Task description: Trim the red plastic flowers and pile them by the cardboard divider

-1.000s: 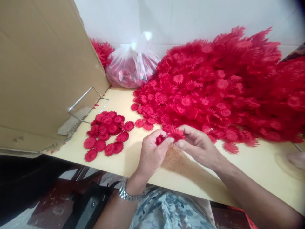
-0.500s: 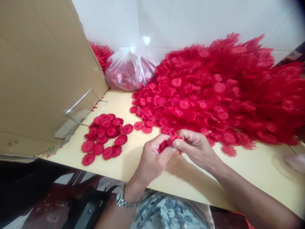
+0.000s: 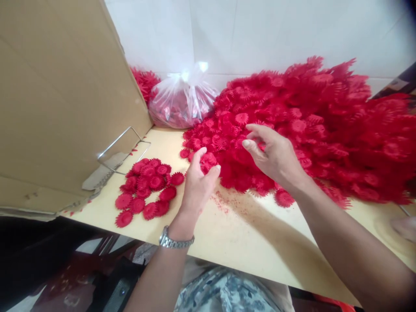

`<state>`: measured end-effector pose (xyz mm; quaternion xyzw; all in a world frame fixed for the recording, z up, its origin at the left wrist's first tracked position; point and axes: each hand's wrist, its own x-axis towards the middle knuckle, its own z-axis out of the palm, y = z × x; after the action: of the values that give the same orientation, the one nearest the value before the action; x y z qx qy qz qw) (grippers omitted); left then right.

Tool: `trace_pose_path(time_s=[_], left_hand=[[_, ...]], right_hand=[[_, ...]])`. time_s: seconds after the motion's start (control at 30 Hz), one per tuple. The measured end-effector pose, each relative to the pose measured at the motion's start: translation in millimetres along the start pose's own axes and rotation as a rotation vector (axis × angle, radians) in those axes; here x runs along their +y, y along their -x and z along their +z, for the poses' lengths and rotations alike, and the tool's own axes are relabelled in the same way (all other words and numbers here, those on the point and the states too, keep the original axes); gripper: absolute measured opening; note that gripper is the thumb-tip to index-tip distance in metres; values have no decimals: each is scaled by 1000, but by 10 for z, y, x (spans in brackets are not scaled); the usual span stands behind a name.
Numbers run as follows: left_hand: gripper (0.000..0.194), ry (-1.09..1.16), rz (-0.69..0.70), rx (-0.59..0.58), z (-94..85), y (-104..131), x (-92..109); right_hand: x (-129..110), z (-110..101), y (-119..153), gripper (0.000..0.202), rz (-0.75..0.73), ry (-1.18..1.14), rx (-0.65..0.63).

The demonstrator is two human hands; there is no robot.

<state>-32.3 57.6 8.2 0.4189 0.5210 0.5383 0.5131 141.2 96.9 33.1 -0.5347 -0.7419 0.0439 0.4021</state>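
My left hand (image 3: 199, 186), with a metal watch on its wrist, is above the table near the left edge of the big pile. A red flower-shaped piece (image 3: 208, 161) with a toothed rim shows between its thumb and forefinger; its other fingers are partly hidden. My right hand (image 3: 274, 154) is over the large heap of red flower pieces (image 3: 312, 130), thumb and fingers apart, with nothing visible in it. To the left of my left hand lies a smaller group of round red toothed pieces (image 3: 143, 184).
A tied clear plastic bag (image 3: 182, 104) of red pieces stands by the white wall. On the left rises a cardboard sheet (image 3: 65, 108) with a bent wire frame (image 3: 113, 145) at its foot. Red crumbs (image 3: 224, 201) are scattered on the pale table (image 3: 227, 242).
My hands have parted from working together on a red piece. The right hand has moved up over the heap and opened; the left has moved up and slightly left.
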Motion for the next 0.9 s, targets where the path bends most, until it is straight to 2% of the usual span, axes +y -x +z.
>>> trace_pose_path(time_s=[0.07, 0.13, 0.2, 0.33, 0.4, 0.57, 0.73, 0.9], left_hand=[[55, 49, -58, -72, -61, 67, -28], [50, 142, -150, -135, -119, 143, -71], [43, 224, -217, -140, -151, 195, -113], [42, 311, -232, -131, -134, 238, -154], [40, 359, -215, -167, -110, 263, -156], [14, 357, -200, -200, -68, 376, -162], [15, 399, -253, -226, -84, 438, -176], [11, 441, -279, -220, -89, 439, -206]], right_hand=[[19, 7, 44, 33, -142, 117, 13], [-5, 5, 167, 29, -239, 159, -30], [-61, 13, 318, 24, -301, 126, -85], [-203, 77, 538, 19, -359, -1, -258], [-257, 109, 586, 17, -344, -66, -309], [-301, 114, 625, 14, -186, -202, -312], [-298, 74, 672, 15, -82, -271, -362], [-307, 64, 711, 16, -58, -298, -376]])
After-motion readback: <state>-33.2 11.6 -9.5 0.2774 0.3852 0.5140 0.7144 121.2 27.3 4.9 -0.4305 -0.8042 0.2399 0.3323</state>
